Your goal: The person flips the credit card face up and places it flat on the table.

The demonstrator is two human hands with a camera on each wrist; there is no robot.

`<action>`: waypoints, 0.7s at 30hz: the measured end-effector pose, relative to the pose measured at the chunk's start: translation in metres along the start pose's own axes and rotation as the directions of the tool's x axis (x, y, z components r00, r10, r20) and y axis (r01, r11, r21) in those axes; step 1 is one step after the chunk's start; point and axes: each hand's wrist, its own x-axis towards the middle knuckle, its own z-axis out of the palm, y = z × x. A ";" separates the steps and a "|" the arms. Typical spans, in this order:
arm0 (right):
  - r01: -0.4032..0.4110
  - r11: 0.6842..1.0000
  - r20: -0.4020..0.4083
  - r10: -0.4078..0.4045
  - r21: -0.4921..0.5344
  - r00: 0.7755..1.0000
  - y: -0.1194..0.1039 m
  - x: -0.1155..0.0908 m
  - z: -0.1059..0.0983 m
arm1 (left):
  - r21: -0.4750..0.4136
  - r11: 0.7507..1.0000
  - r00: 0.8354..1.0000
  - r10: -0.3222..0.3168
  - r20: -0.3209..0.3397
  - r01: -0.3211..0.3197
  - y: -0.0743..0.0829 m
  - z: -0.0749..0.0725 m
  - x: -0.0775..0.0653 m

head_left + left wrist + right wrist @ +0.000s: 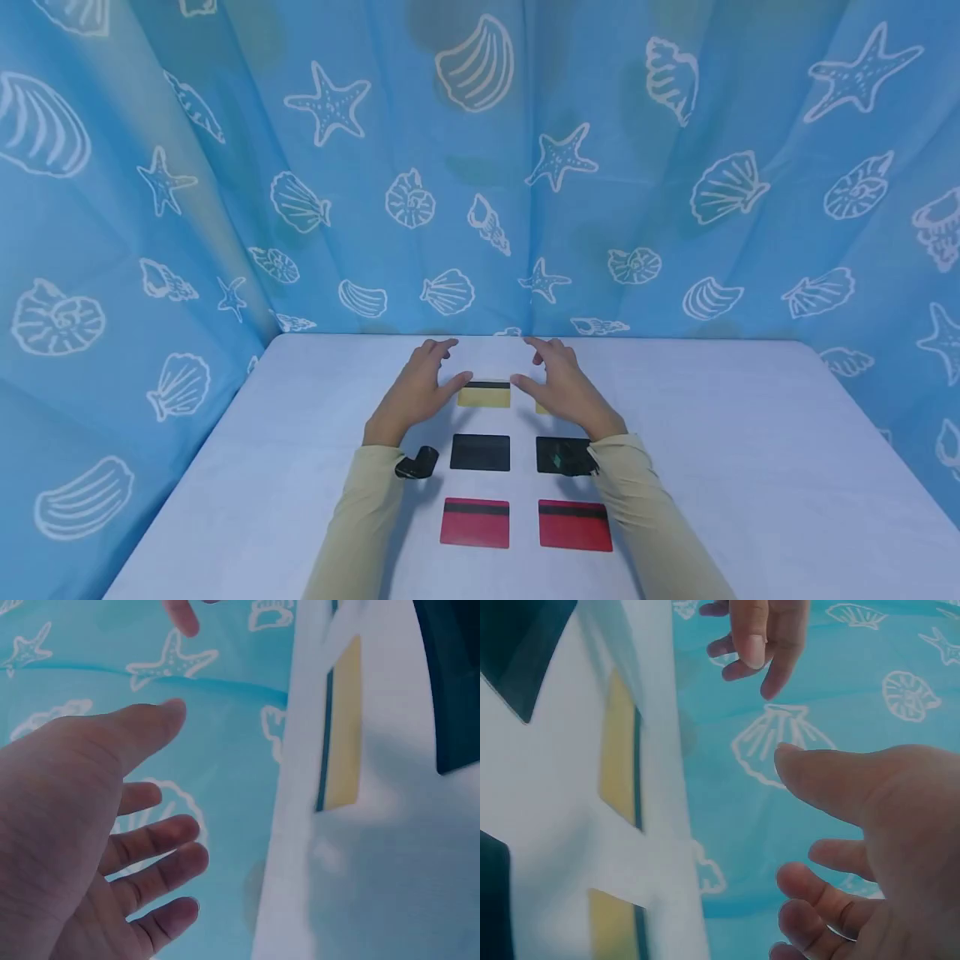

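My left hand [422,385] hovers over the far part of the table, fingers loosely spread and nothing in them. Facing it, my right hand [564,385] is likewise raised, its palm turned inward and no object in its grasp. Between the two thumbs shows a yellow card [483,397] with a dark stripe. A second yellow card [541,408] is mostly hidden by the right hand in the head view. In the left wrist view, the left thumb and fingers [169,919] are apart; the right wrist view shows the right fingers [802,881] gently bent.
Two black cards lie in the middle row, the left one [480,452] in full view and the right one [553,455] partly behind the wrist. Nearer are two red cards [475,525] [575,527] with dark stripes. A blue shell-print curtain [600,208] surrounds the white table [750,467].
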 end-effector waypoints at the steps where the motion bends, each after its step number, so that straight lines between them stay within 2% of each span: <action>1: -0.008 1.000 0.008 0.008 0.003 1.000 0.001 0.001 0.002 | -0.005 1.000 1.000 -0.004 0.004 0.004 -0.001 0.001 0.001; 7: -0.050 0.999 0.054 0.051 -0.021 0.997 0.008 0.008 0.017 | -0.014 1.000 0.999 -0.019 0.041 0.019 -0.010 0.006 0.002; 14: -0.104 0.993 0.096 0.109 -0.051 0.989 0.014 0.012 0.031 | -0.022 0.997 0.993 -0.069 0.097 0.072 -0.016 0.015 0.003; 21: -0.115 0.991 0.130 0.123 -0.068 0.984 0.016 0.014 0.040 | -0.020 0.995 0.984 -0.090 0.155 0.094 -0.017 0.019 0.003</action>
